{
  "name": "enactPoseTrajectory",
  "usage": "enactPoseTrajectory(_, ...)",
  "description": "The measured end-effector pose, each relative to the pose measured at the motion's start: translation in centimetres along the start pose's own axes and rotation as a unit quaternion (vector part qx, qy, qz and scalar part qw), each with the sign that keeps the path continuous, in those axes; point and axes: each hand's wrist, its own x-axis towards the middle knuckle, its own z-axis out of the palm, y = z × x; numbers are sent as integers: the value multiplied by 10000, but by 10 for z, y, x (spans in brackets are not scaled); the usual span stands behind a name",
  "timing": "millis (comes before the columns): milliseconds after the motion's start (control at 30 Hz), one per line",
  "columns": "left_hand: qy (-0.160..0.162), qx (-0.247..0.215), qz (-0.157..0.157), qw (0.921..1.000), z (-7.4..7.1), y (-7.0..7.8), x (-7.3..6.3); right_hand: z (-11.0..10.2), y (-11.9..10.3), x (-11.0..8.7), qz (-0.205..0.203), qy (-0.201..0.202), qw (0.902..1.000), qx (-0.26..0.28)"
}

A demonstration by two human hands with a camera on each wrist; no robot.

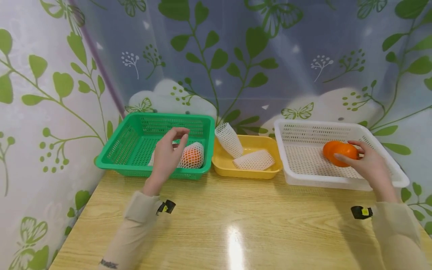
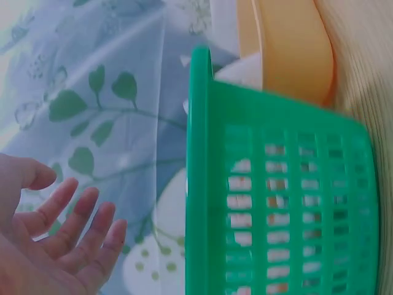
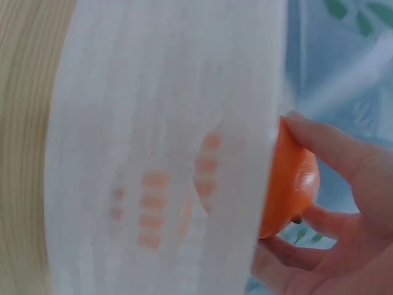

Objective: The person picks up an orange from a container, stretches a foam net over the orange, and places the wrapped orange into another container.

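Observation:
My right hand (image 1: pixel 372 167) grips a shiny orange (image 1: pixel 347 153) over the white basket (image 1: pixel 314 180), thumb on one side and fingers on the other. Just left of it, another orange (image 1: pixel 328 149) shows partly behind. The right wrist view shows the held orange (image 3: pixel 293 184) above the basket's rim, a small dark stem end on it. My left hand (image 1: pixel 166 152) hovers over the green basket (image 1: pixel 135 170), fingers loosely bent and holding nothing. Beneath it lies fruit in a white foam net (image 1: pixel 192 155); more netting is partly hidden by the hand.
Between the two baskets stands a yellow tray (image 1: pixel 248 174) with two foam net sleeves: one sleeve (image 1: pixel 229 139) leans on its rim, another sleeve (image 1: pixel 254 160) lies inside. All stand on a wooden table (image 1: pixel 216 221), against a leaf-patterned curtain (image 1: pixel 222 75).

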Motion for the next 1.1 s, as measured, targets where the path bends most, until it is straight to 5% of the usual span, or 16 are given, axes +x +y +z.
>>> enactPoseTrajectory(300, -362, -346, 411, 9979, 26, 25, -11, 22, -50, -17, -407, 429, 9916, 1154)
enactPoseTrajectory(567, -725, -670, 535, 9937, 56, 45, -22, 55, -87, -32, -1031, 592, 9795, 1624)
enactPoseTrajectory(767, -1380, -796, 257, 9869, 85, 50, -35, 84, -114, -46, -1519, 213, 9557, 2514)
enactPoseTrajectory(933, -2099, -1026, -233, 9720, 104, 51, -45, 106, -134, -57, -1715, -218, 9280, 3300)
enactPoseTrajectory(1100, -2432, -1265, -629, 9596, 112, 54, -50, 123, -148, -67, -1775, -561, 9076, 3762)
